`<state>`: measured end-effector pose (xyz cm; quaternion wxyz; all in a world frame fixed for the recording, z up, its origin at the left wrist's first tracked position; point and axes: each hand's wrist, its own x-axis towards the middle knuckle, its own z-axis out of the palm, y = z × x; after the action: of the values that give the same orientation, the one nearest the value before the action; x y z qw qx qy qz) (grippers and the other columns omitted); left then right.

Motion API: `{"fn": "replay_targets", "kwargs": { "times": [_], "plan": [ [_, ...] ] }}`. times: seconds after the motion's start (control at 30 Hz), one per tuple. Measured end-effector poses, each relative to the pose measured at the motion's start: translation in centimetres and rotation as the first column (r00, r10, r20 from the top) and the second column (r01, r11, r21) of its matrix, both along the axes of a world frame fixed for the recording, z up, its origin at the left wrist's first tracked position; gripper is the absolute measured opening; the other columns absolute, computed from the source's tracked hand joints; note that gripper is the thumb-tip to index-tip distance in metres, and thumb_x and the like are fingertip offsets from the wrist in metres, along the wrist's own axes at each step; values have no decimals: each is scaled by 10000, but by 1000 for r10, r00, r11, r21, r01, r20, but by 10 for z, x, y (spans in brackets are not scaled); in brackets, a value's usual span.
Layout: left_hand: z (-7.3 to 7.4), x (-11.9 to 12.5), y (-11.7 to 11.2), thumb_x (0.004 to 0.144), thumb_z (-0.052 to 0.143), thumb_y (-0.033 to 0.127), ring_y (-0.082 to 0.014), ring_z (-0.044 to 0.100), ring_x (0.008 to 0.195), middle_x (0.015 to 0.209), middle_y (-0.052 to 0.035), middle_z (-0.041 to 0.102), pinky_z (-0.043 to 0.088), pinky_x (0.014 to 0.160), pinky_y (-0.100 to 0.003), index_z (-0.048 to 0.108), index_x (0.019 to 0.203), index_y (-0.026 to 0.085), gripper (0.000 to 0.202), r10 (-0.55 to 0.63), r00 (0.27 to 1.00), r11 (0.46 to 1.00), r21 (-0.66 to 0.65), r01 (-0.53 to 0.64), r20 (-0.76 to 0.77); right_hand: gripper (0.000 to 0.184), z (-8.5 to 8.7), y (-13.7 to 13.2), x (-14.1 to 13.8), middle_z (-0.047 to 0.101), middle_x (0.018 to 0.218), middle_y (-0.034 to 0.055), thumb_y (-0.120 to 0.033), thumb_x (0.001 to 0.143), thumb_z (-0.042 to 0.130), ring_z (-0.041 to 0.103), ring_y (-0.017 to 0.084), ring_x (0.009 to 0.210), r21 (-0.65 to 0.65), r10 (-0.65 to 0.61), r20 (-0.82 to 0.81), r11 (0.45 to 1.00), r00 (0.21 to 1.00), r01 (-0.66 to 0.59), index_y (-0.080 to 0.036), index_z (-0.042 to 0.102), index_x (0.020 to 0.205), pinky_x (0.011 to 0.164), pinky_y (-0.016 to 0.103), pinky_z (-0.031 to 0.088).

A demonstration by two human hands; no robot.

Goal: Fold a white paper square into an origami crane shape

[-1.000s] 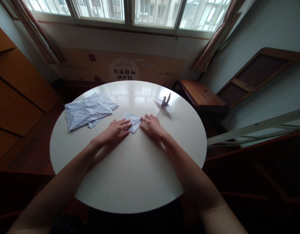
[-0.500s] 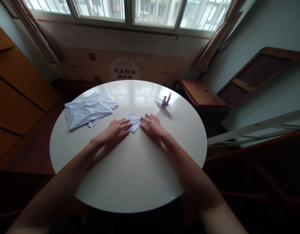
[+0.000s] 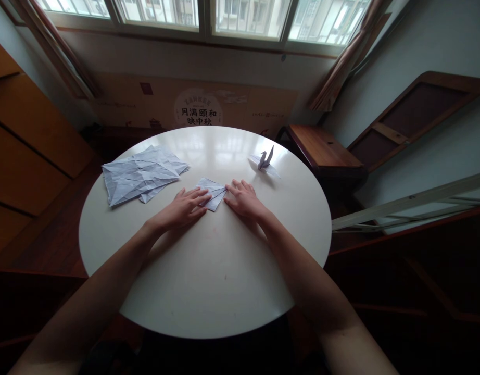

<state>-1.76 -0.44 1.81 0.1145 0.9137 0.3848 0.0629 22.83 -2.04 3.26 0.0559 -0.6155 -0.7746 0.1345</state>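
Note:
A small folded sheet of paper (image 3: 215, 191) with several creases running to its right corner lies flat on the white table (image 3: 209, 281). My left hand (image 3: 185, 207) rests on its left side, fingers stretched out and partly covering it. At the right corner, the fingertips of my right hand (image 3: 243, 198) touch the paper; this hand is also spread flat on the tabletop. Both hands press from above rather than grip.
Creased, unfolded paper sheets (image 3: 140, 174) lie overlapping at the table's left. A folded paper crane (image 3: 265, 160) stands at the back right. Beyond the table are a wooden side table (image 3: 321, 147) on the right and a printed board (image 3: 232, 107) below the window.
The view has tilted very slightly. Both hands and the folded paper stay in practically the same places.

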Motion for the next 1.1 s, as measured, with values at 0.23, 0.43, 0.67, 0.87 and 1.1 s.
{"fn": "replay_targets", "kwargs": {
  "times": [0.23,0.43,0.67,0.87,1.1],
  "plan": [
    [1,0,0,1032,392,423,-315,312,1476,1587,-108,379,176,1180,-597,448,1501,263,499,-3,1000,1000,0,3,1,587,1,0,0,276,1638,143,-462,1015,423,182,370,1514,-5,2,3,1000,1000,-2,-185,416,1532,1215,494,144],
    [1,0,0,1032,392,424,-326,309,1476,1587,-112,377,176,1176,-609,448,1502,258,501,-5,1000,1000,-9,5,1,591,1,0,1,270,1641,141,-477,1011,428,181,366,1514,-9,2,0,1000,1000,-2,-196,418,1531,1213,496,143],
    [-3,-1,2,1041,380,439,-323,307,1479,1587,-107,378,175,1178,-605,445,1504,267,498,-3,1000,1000,-4,3,3,589,1,0,1,271,1641,143,-479,1011,429,181,365,1514,-7,-1,-4,1000,1000,1,-202,415,1531,1213,495,134],
    [-6,-1,3,1040,381,449,-321,319,1473,1582,-109,387,186,1180,-592,451,1501,262,502,-10,1000,1000,20,10,5,591,-2,1,1,279,1635,150,-479,1009,427,181,378,1512,4,5,-12,1000,1000,-5,-194,424,1526,1210,508,140],
    [-5,-1,2,1037,384,441,-315,326,1470,1582,-107,388,188,1182,-586,447,1501,264,500,-10,1000,1000,25,10,15,591,-1,1,2,281,1635,148,-488,1010,420,188,369,1511,6,9,1,1000,1000,-9,-198,425,1525,1206,499,156]
  ]
}}
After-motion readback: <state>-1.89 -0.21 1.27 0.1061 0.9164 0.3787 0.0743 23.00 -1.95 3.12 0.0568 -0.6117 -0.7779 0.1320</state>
